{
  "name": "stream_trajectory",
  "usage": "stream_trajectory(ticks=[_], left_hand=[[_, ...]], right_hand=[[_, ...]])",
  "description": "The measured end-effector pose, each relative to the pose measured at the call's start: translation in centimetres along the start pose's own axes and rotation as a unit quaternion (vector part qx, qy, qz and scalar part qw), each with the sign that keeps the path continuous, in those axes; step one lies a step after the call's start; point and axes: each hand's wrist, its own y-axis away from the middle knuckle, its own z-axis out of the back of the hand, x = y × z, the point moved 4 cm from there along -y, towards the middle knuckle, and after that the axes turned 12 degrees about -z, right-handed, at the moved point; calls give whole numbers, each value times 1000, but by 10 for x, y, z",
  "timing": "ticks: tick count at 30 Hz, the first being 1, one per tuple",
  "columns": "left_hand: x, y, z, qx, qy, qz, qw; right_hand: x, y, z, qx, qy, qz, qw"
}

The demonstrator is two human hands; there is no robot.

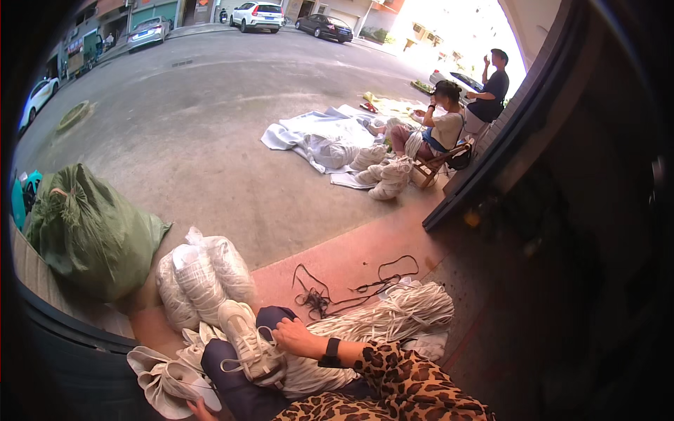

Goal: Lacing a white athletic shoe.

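A beige lace-up shoe [249,344] rests on my lap, its pale lace looping out at the side. My right hand [295,337], with a black band on the wrist, is closed beside the shoe's upper, pinching what looks like its shoelace. At the lower edge, my left hand [202,409] shows only in part, its fingers against one of several beige shoes [165,382] heaped by my left leg. A thick bundle of off-white laces [393,312] lies across my lap and stretches out beyond my right forearm.
Clear bags of pale goods [203,277] stand ahead, beside a big green sack [95,231]. Dark cords [319,298] lie on the reddish floor. Farther off, a seated person [442,123] works by a pale sheet [309,137] and bundles; another person [491,88] is behind. A dark door frame [505,158] stands right.
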Motion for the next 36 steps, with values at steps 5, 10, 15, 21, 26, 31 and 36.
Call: stream_trajectory(ticks=[5, 10, 15, 21, 26, 31, 36], left_hand=[[0, -2, 2, -43, 6, 15, 999], [-9, -10, 0, -22, -208, -42, 977], [-25, -3, -4, -35, -234, -91, 967], [-35, -1, 13, -80, -280, -82, 953], [-59, -10, 34, -102, -296, -116, 943], [-108, -19, 60, -122, -311, -164, 928], [-187, 6, 73, -114, -315, -221, 916]], right_hand=[[5, -4, -11, 24, 40, 27, 999], [16, -11, -13, -6, 136, 57, 989], [14, -20, -17, 5, 78, 29, 996], [18, -25, -4, 217, -198, -78, 952], [18, -7, 89, 240, -636, -82, 729], [-29, 23, 160, 122, -802, -129, 571], [-17, 44, 116, 181, -790, -242, 534]])
